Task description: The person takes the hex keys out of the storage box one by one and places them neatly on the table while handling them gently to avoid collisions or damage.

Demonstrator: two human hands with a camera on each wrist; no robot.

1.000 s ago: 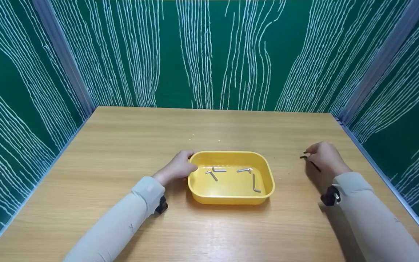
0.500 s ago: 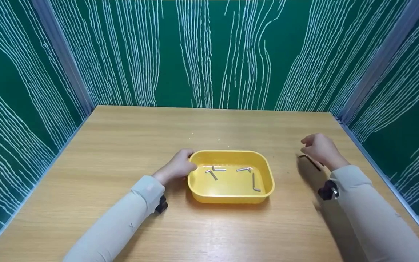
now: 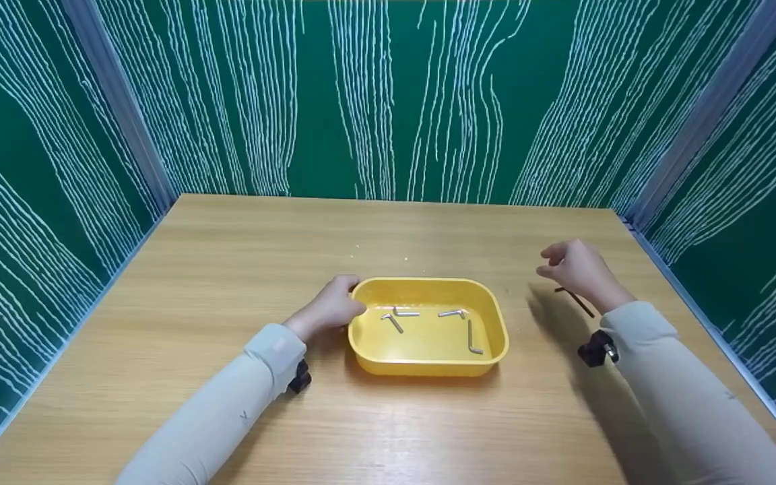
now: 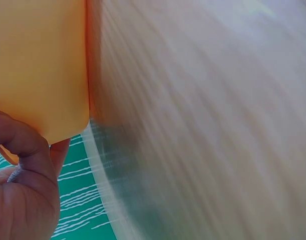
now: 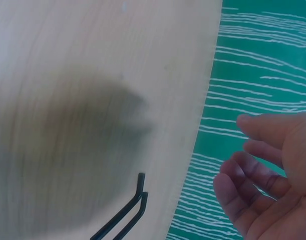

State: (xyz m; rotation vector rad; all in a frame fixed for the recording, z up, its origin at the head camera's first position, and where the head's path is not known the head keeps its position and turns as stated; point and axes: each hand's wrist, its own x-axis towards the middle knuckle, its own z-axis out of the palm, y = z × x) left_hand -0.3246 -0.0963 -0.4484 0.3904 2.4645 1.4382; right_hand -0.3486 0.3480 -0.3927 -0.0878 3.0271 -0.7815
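Head view: the left hand [image 3: 326, 308] grips the left end of a yellow tray [image 3: 422, 369], where four silver bent rods [image 3: 470, 335] lie. To the tray's right, well apart from it, the right hand [image 3: 573, 266] hangs above the desk [image 3: 280, 236], fingers loosely bent and holding nothing; dark bent rods [image 3: 578, 302] lie on the wood near it. Bare wood runs from tray to far edge, along a green streaked wall [image 3: 314, 101]. Right wrist view shows two dark rods, cut off by the frame; the left fingertips are partly hidden.
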